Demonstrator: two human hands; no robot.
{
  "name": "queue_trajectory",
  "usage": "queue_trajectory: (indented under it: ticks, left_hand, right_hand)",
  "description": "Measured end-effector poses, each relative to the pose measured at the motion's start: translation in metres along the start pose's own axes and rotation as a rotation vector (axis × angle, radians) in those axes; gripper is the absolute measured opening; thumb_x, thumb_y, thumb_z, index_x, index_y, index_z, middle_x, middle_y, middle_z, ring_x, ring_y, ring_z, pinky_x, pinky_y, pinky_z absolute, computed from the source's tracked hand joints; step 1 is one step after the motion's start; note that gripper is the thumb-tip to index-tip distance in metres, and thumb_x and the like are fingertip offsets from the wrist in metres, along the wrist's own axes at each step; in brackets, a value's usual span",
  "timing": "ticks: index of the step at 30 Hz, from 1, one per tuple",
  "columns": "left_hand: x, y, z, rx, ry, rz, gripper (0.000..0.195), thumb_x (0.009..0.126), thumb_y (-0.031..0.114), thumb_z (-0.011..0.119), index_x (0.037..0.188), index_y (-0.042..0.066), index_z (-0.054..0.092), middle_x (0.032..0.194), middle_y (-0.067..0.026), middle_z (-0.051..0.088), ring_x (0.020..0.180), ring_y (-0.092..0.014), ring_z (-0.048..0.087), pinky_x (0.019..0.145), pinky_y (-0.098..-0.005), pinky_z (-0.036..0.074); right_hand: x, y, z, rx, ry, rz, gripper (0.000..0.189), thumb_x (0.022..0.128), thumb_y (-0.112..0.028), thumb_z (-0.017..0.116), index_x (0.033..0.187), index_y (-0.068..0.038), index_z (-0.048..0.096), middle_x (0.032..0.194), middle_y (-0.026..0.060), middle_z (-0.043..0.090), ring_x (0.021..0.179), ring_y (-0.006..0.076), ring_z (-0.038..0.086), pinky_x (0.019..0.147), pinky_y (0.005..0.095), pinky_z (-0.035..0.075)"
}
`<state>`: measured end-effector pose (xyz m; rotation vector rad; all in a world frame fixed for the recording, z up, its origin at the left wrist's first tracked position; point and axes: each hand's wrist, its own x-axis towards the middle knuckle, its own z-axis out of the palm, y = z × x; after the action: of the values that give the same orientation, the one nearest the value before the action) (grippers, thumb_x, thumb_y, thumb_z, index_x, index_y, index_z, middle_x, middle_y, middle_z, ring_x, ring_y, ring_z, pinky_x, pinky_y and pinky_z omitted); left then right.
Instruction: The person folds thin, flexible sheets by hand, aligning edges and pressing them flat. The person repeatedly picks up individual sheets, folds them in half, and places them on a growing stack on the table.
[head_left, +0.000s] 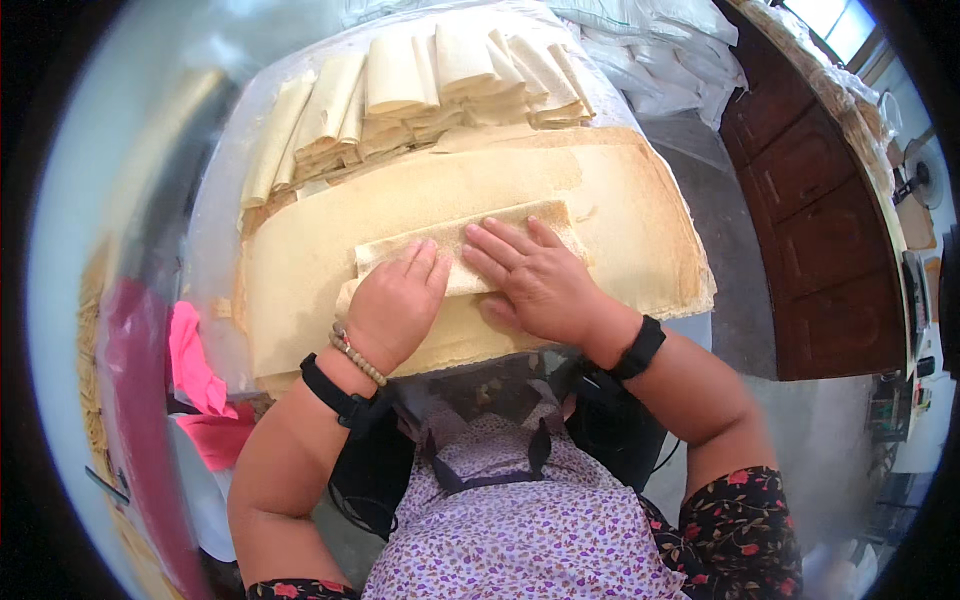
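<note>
A folded cream-coloured sheet (459, 223), thin and grainy, lies as a flat strip across a stack of broad cream sheets (637, 217). My left hand (401, 300) presses palm down on the strip's left part, its thumb hidden. On the strip's right part rests my right hand (536, 281), fingers spread. The right thumb looks blurred beside the strip's near edge. Neither hand is closed around anything. Beyond them, several folded sheets (394, 79) are piled in a row at the stack's far side.
A plastic-covered table (217, 187) carries the stacks. Pink cloth (193, 360) hangs near its left edge. White sacks (660, 67) are heaped behind to the right, next to a dark wooden cabinet (817, 247). A fan (921, 174) stands at far right.
</note>
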<state>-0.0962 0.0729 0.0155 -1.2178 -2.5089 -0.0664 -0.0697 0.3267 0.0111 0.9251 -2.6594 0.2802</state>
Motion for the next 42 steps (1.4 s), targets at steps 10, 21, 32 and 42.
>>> queue_trajectory:
  ticks: [10,21,32,42]
  left_hand:
    - [0.039,-0.077,-0.052,-0.544,-0.106,-0.506,0.036,0.095,0.011,0.072,0.130,0.006,0.069,0.101,-0.0154,0.076,0.093,-0.019,0.074,0.085,-0.0347,0.059]
    - [0.100,-0.235,-0.010,-1.596,0.145,-0.816,0.046,0.100,0.011,0.069,0.143,-0.004,0.058,0.124,-0.0109,0.073,0.106,-0.019,0.072,0.094,-0.0356,0.059]
    - [0.077,-0.257,0.045,-0.031,0.025,-0.626,0.063,0.095,0.038,0.077,0.150,0.011,0.060,0.154,-0.0249,0.056,0.145,-0.041,0.050,0.118,-0.0464,0.044]
    - [0.031,-0.271,0.039,0.000,0.017,-0.492,0.065,0.097,0.043,0.074,0.154,0.018,0.057,0.162,-0.0224,0.049,0.148,-0.041,0.046,0.124,-0.0457,0.039]
  right_hand:
    - [0.013,0.060,-0.089,0.213,0.537,0.277,0.079,0.089,-0.025,0.082,0.158,-0.008,0.047,0.161,0.0181,0.051,0.150,0.0373,0.046,0.124,0.0514,0.035]
    - [-0.035,0.083,-0.027,0.104,0.133,0.580,0.048,0.091,-0.022,0.075,0.137,-0.010,0.068,0.151,0.0126,0.060,0.146,0.0321,0.051,0.123,0.0520,0.035]
    - [-0.033,0.078,-0.031,0.057,0.105,0.564,0.047,0.091,-0.021,0.073,0.137,-0.011,0.069,0.152,0.0129,0.060,0.145,0.0331,0.052,0.123,0.0525,0.034]
    - [-0.034,0.073,-0.024,0.044,0.154,0.501,0.044,0.091,-0.018,0.073,0.134,-0.008,0.071,0.148,0.0153,0.063,0.140,0.0351,0.056,0.119,0.0473,0.040]
